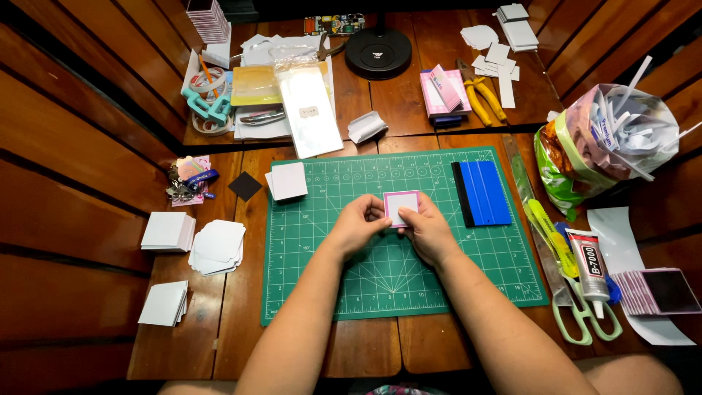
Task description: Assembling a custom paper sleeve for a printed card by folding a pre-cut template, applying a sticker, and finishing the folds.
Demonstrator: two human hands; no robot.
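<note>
Both forearms angled inward, left hand (356,223) and right hand (428,232) close together, fingers (376,213) pinched

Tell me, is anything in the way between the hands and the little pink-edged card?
No, nothing visible is in the way. The left hand and the right hand already hold the small pink-edged card by its two sides, above the green cutting mat. The blue squeegee lies apart, off to the right.

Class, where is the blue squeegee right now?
The blue squeegee lies on the green cutting mat, at its upper right, just right of the right hand and the pink-edged card.
</note>
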